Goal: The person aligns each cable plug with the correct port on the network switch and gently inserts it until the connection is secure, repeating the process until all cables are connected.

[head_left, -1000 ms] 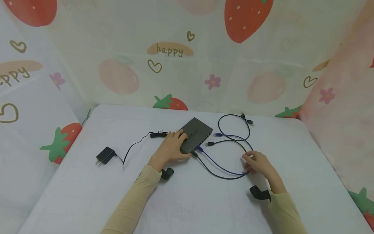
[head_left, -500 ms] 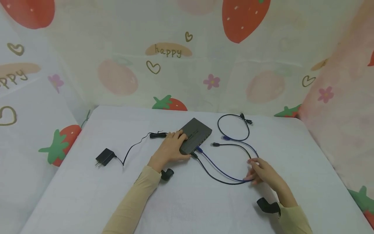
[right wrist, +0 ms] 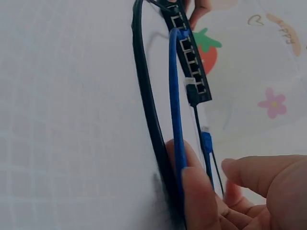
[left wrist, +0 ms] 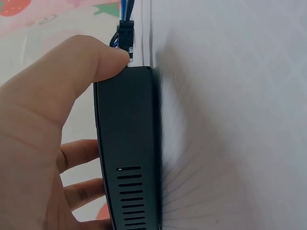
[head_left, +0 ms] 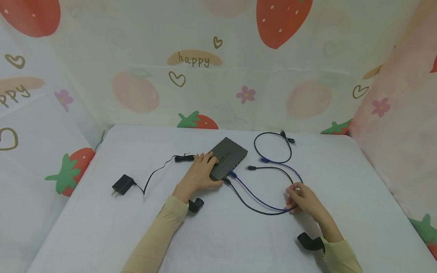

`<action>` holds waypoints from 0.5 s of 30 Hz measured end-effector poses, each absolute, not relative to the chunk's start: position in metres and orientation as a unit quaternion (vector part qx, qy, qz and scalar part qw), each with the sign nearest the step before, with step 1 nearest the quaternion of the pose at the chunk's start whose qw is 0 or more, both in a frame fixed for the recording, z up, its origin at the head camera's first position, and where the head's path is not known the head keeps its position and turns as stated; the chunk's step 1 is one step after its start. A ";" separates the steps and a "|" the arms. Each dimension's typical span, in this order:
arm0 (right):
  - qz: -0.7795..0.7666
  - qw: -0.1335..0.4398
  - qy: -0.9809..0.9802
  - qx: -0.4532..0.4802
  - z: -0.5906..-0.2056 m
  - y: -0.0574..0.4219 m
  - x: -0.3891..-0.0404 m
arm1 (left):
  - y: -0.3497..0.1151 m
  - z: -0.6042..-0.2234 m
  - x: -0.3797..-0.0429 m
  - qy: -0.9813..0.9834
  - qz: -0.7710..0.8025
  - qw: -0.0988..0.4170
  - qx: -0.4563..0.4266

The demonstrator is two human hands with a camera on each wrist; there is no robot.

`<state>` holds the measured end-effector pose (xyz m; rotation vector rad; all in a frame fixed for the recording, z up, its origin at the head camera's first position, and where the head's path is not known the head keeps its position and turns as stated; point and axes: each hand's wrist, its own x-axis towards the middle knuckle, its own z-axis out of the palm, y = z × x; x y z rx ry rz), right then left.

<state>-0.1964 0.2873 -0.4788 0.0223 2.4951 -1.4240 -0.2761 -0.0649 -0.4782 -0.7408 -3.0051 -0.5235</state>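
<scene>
A dark network switch [head_left: 229,155] lies on the white table, a row of ports along its right edge. My left hand [head_left: 199,174] holds it at the near left, fingers over the top, and the thumb sits beside a black plug [left wrist: 126,34] at the corner. From that edge run a blue network cable [right wrist: 175,96] and a black network cable [right wrist: 146,86]. Both pass into my right hand [head_left: 304,197], which grips them between bent fingers. Their loose ends, a blue plug [head_left: 264,160] and a black plug [head_left: 251,168], lie right of the switch.
At the left lies a black power adapter [head_left: 123,184], its thin cord leading to a tied bundle [head_left: 184,158] by the switch. A separate black cable [head_left: 291,148] is looped at the back right. Strawberry-printed cloth [head_left: 205,91] hangs behind the table.
My right hand has drawn the cables slightly right and toward me, then stayed nearly in place. The loose blue and black ends slid right. My left hand and the switch have not moved.
</scene>
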 end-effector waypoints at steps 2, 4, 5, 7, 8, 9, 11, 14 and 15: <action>-0.480 0.125 0.868 0.002 -0.479 0.286 -0.198 | -0.065 -0.478 -0.276 -0.957 -0.168 0.002 -0.235; -0.465 0.116 0.878 -0.008 -0.479 0.284 -0.201 | -0.066 -0.478 -0.276 -0.958 -0.168 0.003 -0.235; -0.456 0.112 0.883 -0.013 -0.479 0.283 -0.202 | -0.066 -0.478 -0.276 -0.957 -0.170 0.004 -0.234; -0.433 0.101 0.896 -0.024 -0.477 0.280 -0.205 | -0.066 -0.479 -0.276 -0.957 -0.170 0.003 -0.234; -0.423 0.095 0.901 -0.030 -0.475 0.279 -0.206 | -0.066 -0.479 -0.276 -0.957 -0.169 0.004 -0.235; -0.410 0.089 0.907 -0.036 -0.474 0.277 -0.208 | -0.066 -0.479 -0.276 -0.957 -0.167 0.004 -0.236; -0.388 0.080 0.917 -0.042 -0.471 0.274 -0.211 | -0.066 -0.479 -0.276 -0.957 -0.165 0.005 -0.238; -0.365 0.084 0.926 -0.050 -0.468 0.269 -0.217 | -0.066 -0.480 -0.276 -0.958 -0.159 0.008 -0.240; -0.357 0.088 0.928 -0.053 -0.467 0.268 -0.219 | -0.066 -0.481 -0.276 -0.957 -0.160 0.009 -0.240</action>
